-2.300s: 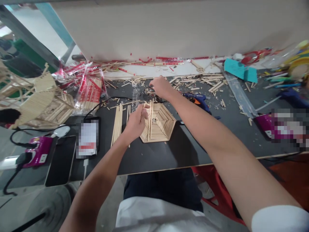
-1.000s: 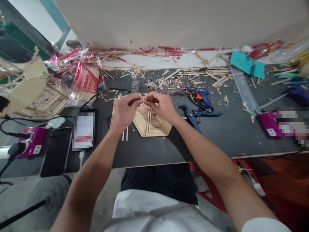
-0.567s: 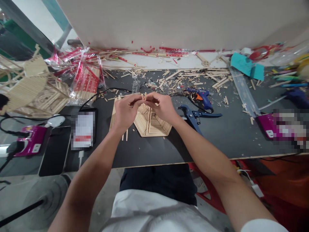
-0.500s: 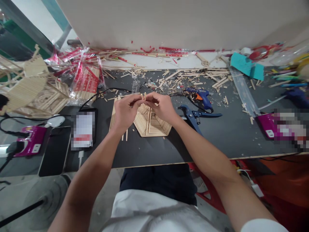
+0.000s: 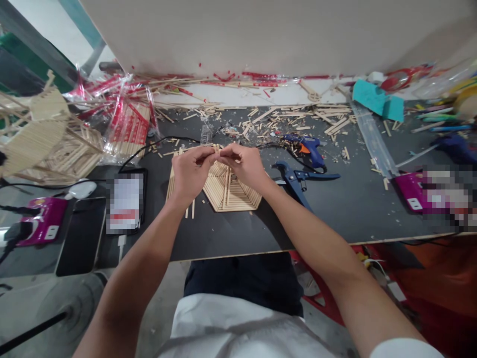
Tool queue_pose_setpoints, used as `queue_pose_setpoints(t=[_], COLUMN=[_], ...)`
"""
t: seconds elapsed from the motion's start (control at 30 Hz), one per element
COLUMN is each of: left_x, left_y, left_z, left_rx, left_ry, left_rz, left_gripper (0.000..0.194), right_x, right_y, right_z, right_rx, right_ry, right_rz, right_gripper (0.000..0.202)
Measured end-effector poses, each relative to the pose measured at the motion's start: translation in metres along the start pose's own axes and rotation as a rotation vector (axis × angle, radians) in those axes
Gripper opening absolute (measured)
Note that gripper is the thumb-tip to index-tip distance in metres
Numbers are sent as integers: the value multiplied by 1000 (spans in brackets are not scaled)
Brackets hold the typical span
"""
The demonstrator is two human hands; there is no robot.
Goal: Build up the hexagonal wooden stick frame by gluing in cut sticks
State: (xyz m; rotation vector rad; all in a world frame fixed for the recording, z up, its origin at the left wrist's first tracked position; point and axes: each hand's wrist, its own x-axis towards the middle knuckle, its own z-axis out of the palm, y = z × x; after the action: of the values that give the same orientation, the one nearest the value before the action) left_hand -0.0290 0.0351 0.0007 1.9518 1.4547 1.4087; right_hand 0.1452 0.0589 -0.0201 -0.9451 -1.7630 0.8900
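Note:
My left hand (image 5: 191,171) and my right hand (image 5: 244,166) meet fingertip to fingertip above the far part of a polygonal frame (image 5: 233,199) built of thin wooden sticks. Both are closed in a pinch on small wooden sticks (image 5: 216,148), whose ends show between the fingers. Two long sticks stand or lean within the frame, just under the hands. Beside my left hand, several loose sticks (image 5: 193,209) lie on the dark table, partly hidden by that hand.
A blue glue gun (image 5: 315,151) and blue cutters (image 5: 296,184) lie to the right. Stick scraps cover the table's back. At left are two phones (image 5: 81,236) (image 5: 126,201), a purple power strip (image 5: 46,219), bagged sticks (image 5: 130,129) and a larger stick model (image 5: 37,139).
The view has shifted slightly, so most things appear a little further left. Both hands keep their pinch above the frame, with hardly any change in pose.

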Motion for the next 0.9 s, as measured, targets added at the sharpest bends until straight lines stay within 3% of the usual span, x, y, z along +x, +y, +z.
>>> queue_pose_setpoints(t=[0.27,0.73,0.9], left_x=[0,-1,2], left_y=[-3,0,-5], left_z=[0,1,0], left_rx=[-12,-6,-141], left_ry=[-2,-9,15], left_rz=[1,-6,-134], left_gripper=[9,7,5], right_x=[0,-1,3], right_y=[2,-5,-8], right_z=[2,2,-6], right_rx=[23,38,275], right_ry=[33,47,133], right_rz=[28,39,166], right_gripper=[48,44,45])
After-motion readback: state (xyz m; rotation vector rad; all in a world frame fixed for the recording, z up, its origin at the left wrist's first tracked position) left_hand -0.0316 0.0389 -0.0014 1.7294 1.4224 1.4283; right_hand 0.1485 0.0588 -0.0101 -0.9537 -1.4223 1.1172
